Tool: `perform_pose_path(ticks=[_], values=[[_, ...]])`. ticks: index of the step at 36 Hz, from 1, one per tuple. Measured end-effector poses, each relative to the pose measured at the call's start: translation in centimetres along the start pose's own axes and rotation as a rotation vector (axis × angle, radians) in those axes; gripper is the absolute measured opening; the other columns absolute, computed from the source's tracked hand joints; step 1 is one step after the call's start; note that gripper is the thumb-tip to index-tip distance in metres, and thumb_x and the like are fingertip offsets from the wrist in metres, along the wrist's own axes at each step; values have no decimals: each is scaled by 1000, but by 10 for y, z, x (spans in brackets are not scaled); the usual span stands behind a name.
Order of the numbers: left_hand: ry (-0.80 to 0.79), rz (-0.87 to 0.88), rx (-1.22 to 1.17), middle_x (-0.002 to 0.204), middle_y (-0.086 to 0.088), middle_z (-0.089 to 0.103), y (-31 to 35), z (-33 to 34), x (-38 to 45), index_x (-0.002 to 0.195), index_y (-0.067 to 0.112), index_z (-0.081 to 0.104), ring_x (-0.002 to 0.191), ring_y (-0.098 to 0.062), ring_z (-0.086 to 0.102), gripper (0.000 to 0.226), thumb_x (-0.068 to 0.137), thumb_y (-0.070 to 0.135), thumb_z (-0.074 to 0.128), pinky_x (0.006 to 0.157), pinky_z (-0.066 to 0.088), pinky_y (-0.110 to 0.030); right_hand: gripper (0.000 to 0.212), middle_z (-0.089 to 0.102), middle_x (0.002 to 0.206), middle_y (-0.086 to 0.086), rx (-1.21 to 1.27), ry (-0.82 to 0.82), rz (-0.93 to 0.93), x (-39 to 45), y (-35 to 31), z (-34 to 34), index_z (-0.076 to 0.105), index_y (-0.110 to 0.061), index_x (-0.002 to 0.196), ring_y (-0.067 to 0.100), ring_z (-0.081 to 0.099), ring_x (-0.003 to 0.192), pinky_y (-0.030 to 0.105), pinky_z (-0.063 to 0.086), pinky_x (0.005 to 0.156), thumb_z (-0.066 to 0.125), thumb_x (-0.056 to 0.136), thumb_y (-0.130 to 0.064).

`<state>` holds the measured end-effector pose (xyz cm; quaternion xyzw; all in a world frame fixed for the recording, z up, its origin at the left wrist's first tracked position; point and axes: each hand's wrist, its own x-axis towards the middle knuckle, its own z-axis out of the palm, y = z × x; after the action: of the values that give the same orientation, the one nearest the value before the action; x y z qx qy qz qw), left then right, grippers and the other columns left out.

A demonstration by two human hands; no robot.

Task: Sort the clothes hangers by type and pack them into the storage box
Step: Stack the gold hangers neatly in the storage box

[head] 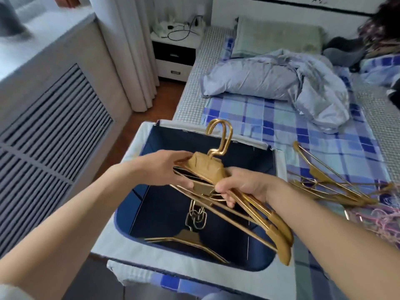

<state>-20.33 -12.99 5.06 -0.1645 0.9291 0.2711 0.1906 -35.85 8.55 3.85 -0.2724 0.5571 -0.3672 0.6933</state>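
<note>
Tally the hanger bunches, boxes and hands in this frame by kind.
Gold hanger bunches: 3 (held bunch, bunch in the box, bunch on the bed)
Storage box: 1
Hands: 2 (left hand, right hand, both gripping the held bunch)
Total: 6
Single hangers overlap too much to count.

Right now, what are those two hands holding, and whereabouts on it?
A bundle of gold metal hangers, above the dark blue storage box. The left hand grips the neck end; the right hand wraps the shoulder bars.
</note>
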Motion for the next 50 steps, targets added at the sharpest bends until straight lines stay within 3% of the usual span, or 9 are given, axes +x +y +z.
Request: perform_pose_path(ticks=[5, 10, 13, 17, 26, 36, 43, 47, 50], values=[[169, -27, 270, 88, 9, 63, 1, 18, 28, 94, 32, 55, 83, -20, 64, 3, 92, 34, 56, 65, 50, -35, 17, 54, 76, 10, 31, 47, 38, 23, 12, -3, 59, -9, 97, 19, 54, 63, 41, 56, 78, 66, 92, -24], [108, -82, 470, 87, 5, 64, -8, 42, 59, 107, 27, 65, 74, -21, 60, 16, 98, 21, 54, 64, 50, -33, 42, 62, 107, -13, -549, 440, 163, 43, 41, -10, 56, -32, 121, 12, 60, 102, 37, 49, 97, 66, 87, -54], [77, -87, 510, 96, 0, 71, -13, 61, 77, 113, 27, 69, 84, -25, 70, 23, 96, 17, 58, 68, 53, -35, 53, 58, 117, -6, -715, 562, 216, 57, 72, -2, 47, -27, 129, 16, 59, 104, 35, 52, 90, 69, 86, -47], [-73, -105, 422, 96, -2, 68, -4, 105, 89, 112, 18, 68, 91, -27, 70, 20, 95, 13, 59, 74, 55, -35, 34, 61, 118, 7, -825, 744, 407, 74, 115, 9, 48, -17, 127, 28, 63, 106, 36, 50, 79, 61, 97, -26], [-591, -211, 206, 130, -12, 61, -63, 232, 67, 133, 8, 54, 115, -30, 61, 31, 103, 12, 46, 96, 52, -38, 35, 61, 119, 10, -796, 350, 660, 111, 189, 30, 56, -12, 127, 25, 59, 93, 31, 44, 72, 62, 93, -10], [-712, -259, 410, 152, -13, 37, -88, 289, 72, 157, 18, 23, 134, -40, 45, 62, 100, 25, 44, 105, 46, -53, 68, 39, 145, 21, -963, -17, 789, 162, 238, 26, 30, -4, 149, 40, 46, 129, 46, 46, 103, 62, 89, -13], [-824, -129, 453, 125, -11, 65, -48, 233, 81, 126, 3, 62, 113, -30, 64, 31, 102, 13, 45, 96, 54, -41, 41, 61, 125, 13, -945, -42, 619, 144, 199, 8, 59, -9, 128, 32, 62, 103, 41, 55, 88, 57, 92, -28], [-593, -123, 385, 114, -4, 70, 10, 186, 98, 121, 12, 66, 99, -22, 68, 27, 102, 21, 50, 80, 53, -28, 33, 63, 120, 1, -658, 238, 306, 83, 134, -18, 60, -20, 127, 22, 60, 105, 30, 46, 80, 53, 99, -36], [-308, -149, 113, 105, -4, 71, 70, 157, 107, 110, 17, 70, 92, -25, 67, 26, 101, 24, 47, 82, 56, -36, 31, 67, 119, -6, -371, 615, 16, 13, 90, -41, 62, -25, 127, 13, 65, 106, 28, 51, 90, 51, 99, -30]])
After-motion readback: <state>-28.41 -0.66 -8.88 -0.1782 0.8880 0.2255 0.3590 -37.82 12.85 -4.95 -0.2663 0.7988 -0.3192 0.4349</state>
